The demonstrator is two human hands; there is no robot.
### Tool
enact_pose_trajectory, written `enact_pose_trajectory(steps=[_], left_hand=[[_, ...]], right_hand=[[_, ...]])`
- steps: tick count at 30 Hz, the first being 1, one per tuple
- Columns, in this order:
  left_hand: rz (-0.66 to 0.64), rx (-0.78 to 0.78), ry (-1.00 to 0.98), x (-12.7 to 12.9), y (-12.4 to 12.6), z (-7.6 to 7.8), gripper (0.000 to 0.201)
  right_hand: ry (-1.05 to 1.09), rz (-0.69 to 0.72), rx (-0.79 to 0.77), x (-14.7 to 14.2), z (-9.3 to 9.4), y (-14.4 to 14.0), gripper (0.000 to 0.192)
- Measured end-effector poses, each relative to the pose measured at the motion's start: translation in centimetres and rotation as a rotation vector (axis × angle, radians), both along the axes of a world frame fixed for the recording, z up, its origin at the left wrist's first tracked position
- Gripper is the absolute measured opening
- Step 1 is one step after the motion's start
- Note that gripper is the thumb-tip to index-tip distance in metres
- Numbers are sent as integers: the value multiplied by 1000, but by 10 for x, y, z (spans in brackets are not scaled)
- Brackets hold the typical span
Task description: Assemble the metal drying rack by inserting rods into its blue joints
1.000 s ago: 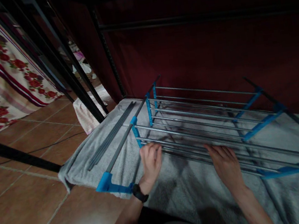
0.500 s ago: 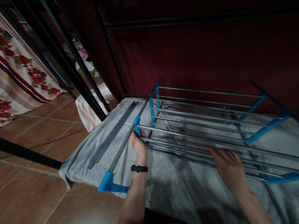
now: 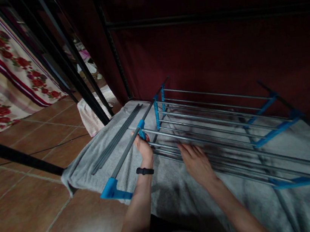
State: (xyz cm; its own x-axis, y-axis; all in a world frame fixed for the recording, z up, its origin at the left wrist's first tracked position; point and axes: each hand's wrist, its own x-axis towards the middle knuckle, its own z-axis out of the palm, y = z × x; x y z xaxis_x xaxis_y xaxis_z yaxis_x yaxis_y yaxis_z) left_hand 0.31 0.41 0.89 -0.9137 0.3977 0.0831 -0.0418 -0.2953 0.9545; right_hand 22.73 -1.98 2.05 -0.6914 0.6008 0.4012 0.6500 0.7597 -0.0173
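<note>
A shoe-rack-like frame of grey metal rods [image 3: 227, 143] with blue plastic brackets lies on a grey blanket [image 3: 179, 196]. My left hand [image 3: 143, 146], a black band on its wrist, is closed around a small blue bracket [image 3: 141, 128] on the left side pole [image 3: 125, 152]. Some of its fingers are hidden behind that bracket. Over the front lower rods, right of the left hand, is my right hand [image 3: 197, 162]; its fingers bend round them, fingertips partly hidden. A blue corner piece [image 3: 115, 189] sits at the pole's near end.
Several loose grey rods [image 3: 118, 138] lie together on the blanket, left of the frame. Black metal posts [image 3: 20, 158] stand at the left, above a brown tiled floor [image 3: 41, 207]. Dark red cloth [image 3: 207, 56] hangs behind. A floral curtain [image 3: 2, 67] is at the far left.
My right hand has moved left along the front rods, closer to my left hand. My left hand stays on the blue bracket, and the frame looks almost unmoved.
</note>
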Motion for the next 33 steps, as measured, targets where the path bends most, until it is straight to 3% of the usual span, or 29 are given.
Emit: enact_pose_trajectory(steps=[5, 11, 13, 16, 20, 33], left_hand=[[-24, 0, -24, -2, -3, -2, 52], [-41, 36, -122, -1, -8, 0, 50], [-50, 51, -134, -1, -10, -1, 51], [-80, 130, -196, -1, -10, -4, 53], [-105, 201, -290, -1, -7, -9, 56], [2, 89, -179, 2, -7, 5, 46]], right_hand=[[-72, 78, -139, -69, 21, 3, 46], [-146, 166, -265, -110, 30, 5, 52], [-151, 139, -305, -119, 32, 6, 50], [-184, 72, -324, -126, 34, 6, 45], [-226, 99, -289, -125, 39, 9, 42], [-270, 123, -310, -121, 52, 15, 46]])
